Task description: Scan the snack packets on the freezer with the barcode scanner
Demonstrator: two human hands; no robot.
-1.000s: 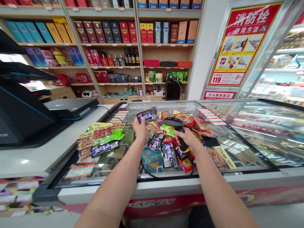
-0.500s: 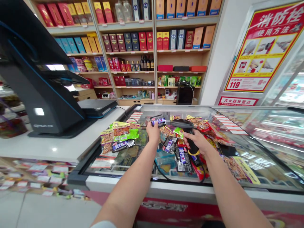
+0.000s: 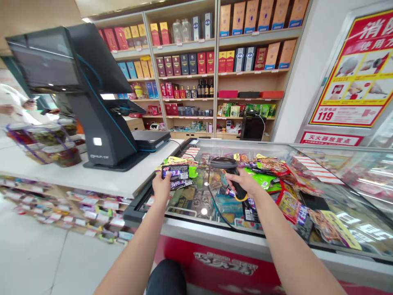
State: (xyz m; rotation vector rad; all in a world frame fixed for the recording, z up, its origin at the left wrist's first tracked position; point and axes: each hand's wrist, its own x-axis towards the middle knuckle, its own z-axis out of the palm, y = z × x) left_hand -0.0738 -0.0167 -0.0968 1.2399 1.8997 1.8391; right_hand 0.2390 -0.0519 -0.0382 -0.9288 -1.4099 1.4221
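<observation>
My left hand (image 3: 161,186) grips a black-and-purple snack packet (image 3: 175,171) by its left end, over the small pile of packets at the left of the glass freezer top (image 3: 196,200). A bright green packet (image 3: 193,171) shows from under it. In my right hand (image 3: 242,181) is a black barcode scanner (image 3: 225,163), fingers wrapped round its handle, its head pointing left. The scanner's black cable (image 3: 211,192) loops down across the glass. To the right of my right hand lies a heap of colourful snack packets (image 3: 273,168), partly hidden by my hand and forearm.
On the white counter (image 3: 123,178) at left stand a dark checkout terminal (image 3: 104,131) with a flat scale (image 3: 152,139) and several tied tubs (image 3: 49,141). Behind the freezer rise shelves of boxes (image 3: 188,63). A person in white (image 3: 18,104) is partly visible far left.
My left hand has carried the black-and-purple packet left to the small pile. My right hand still holds the scanner, now slightly further left. The camera view has turned left.
</observation>
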